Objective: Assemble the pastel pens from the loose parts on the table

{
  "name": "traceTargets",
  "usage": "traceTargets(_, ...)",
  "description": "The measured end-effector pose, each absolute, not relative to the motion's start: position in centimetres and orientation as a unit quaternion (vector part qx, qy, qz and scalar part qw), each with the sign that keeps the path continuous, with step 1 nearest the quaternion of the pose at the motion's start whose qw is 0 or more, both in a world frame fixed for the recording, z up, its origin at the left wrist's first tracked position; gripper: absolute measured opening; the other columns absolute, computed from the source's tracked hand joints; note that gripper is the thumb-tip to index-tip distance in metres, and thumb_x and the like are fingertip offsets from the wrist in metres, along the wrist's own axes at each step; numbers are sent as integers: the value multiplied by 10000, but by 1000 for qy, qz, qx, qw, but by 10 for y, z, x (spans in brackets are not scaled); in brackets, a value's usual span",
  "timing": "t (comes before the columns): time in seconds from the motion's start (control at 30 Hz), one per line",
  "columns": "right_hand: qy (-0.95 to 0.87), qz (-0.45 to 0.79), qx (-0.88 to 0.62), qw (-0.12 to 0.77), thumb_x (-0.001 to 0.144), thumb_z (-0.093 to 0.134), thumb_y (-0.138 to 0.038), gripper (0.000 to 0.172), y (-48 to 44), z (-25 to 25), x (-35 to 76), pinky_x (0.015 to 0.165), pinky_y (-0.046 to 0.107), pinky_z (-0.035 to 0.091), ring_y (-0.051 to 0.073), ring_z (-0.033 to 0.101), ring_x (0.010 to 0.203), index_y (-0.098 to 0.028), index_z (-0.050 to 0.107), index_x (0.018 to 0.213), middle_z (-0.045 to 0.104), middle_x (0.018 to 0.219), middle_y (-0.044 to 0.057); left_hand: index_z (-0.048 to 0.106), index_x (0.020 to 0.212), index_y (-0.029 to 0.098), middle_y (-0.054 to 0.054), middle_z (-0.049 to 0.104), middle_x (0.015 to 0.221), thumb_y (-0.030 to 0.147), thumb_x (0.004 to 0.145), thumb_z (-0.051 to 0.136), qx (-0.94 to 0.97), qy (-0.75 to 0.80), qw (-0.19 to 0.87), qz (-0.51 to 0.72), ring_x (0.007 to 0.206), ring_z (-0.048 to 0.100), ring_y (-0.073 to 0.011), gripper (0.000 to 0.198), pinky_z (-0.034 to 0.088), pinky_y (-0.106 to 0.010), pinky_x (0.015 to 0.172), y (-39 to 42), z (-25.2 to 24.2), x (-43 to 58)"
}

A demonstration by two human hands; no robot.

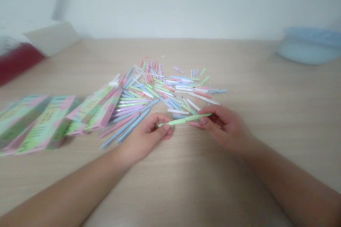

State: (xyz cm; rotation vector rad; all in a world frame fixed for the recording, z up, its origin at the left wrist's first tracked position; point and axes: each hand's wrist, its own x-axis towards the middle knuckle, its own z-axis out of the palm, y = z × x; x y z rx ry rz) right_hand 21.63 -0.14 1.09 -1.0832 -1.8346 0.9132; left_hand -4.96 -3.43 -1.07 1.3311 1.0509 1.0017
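A light green pen (pixel 183 120) spans the gap between my two hands, tilted slightly up to the right. My left hand (pixel 150 133) pinches its left end between thumb and fingers. At the other end, my right hand (pixel 226 124) has its fingers closed on the pen too. Just beyond both hands spreads a loose pile of pastel pen parts (pixel 173 92) in blue, green, pink, purple and white. Longer pens (pixel 133 127) in blue and pink lie together beside my left hand. Motion blur hides fine detail.
Several pink and green printed boxes (pixel 48 124) lie on the left of the wooden table (pixel 186 184). Behind them is a red and white open box (pixel 23 60). A light blue pouch-like object (pixel 310 46) sits at the far right, near the white wall (pixel 186 3).
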Motion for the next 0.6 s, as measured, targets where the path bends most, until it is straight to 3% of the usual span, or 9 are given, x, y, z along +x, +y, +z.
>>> traceTargets(0.5, -786, 324, -421, 318, 969, 676, -397, 201, 5, 20, 220, 611, 293, 445, 175, 600, 706, -230, 754, 1049, 717, 827, 32, 603, 1015, 193, -21, 680, 867, 447, 973, 684, 550, 454, 555, 428, 805, 617, -156, 270, 471, -279, 735, -35, -11, -50)
traceTargets(0.6, -801, 295, -421, 306, 986, 644, -403, 217, 5, 22, 221, 594, 289, 398, 156, 553, 645, -225, 751, 923, 672, 736, 6, 624, 1023, 193, -26, 694, 883, 441, 992, 657, 579, 457, 531, 418, 822, 625, -157, 253, 482, -284, 759, -35, -14, -52)
